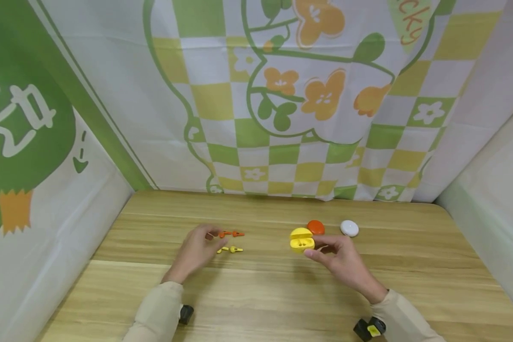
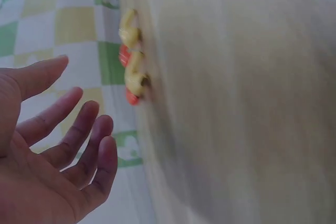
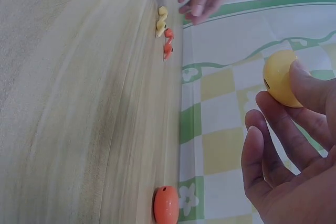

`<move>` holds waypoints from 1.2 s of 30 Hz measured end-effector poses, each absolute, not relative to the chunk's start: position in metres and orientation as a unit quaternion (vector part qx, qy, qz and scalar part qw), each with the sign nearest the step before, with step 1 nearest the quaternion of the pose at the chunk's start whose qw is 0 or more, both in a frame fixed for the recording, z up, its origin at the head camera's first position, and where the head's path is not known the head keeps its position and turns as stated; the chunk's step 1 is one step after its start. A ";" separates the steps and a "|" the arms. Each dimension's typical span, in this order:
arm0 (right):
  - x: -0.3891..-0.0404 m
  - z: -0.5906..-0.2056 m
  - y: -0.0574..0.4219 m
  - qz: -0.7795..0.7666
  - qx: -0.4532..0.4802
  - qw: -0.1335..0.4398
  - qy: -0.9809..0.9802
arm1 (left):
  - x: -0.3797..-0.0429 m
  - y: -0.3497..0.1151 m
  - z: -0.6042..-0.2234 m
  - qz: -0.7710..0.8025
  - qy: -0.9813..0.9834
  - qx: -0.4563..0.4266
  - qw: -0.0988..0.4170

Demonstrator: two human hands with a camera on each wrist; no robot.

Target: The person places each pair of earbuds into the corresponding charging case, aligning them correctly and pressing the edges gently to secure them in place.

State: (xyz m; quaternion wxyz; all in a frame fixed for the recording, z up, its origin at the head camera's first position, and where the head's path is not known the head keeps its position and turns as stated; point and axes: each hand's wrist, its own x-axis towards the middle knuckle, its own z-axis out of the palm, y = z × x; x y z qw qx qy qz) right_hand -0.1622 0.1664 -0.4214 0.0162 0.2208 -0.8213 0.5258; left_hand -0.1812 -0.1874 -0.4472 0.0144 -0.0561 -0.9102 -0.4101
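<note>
My right hand (image 1: pixel 339 259) pinches a yellow earbud case (image 1: pixel 302 241) between thumb and fingers, above the table. Its lid is raised and the slots inside face me. In the right wrist view the case (image 3: pixel 281 78) shows its rounded outside. My left hand (image 1: pixel 198 251) hovers over the earbuds with its fingers loosely bent and nothing between them, as the left wrist view shows. Two yellow earbuds (image 1: pixel 236 249) lie on the wood, the left one partly hidden by that hand. Just behind them lie two orange earbuds (image 1: pixel 238 233).
Behind the yellow case sits a closed orange case (image 1: pixel 315 227). A white round case (image 1: pixel 349 228) stands to its right. The wooden table (image 1: pixel 265 299) ends at a patterned cloth backdrop (image 1: pixel 282 161), with cloth walls on both sides.
</note>
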 end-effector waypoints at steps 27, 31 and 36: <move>-0.161 -0.422 0.165 0.518 0.225 0.014 -0.825 | -0.193 -0.200 -0.462 -0.307 -0.949 -0.060 -0.027; -0.161 -0.422 0.165 0.517 0.222 0.012 -0.827 | -0.193 -0.200 -0.461 -0.298 -0.952 -0.060 -0.023; -0.161 -0.422 0.165 0.514 0.219 0.009 -0.829 | -0.192 -0.198 -0.458 -0.298 -0.953 -0.054 -0.015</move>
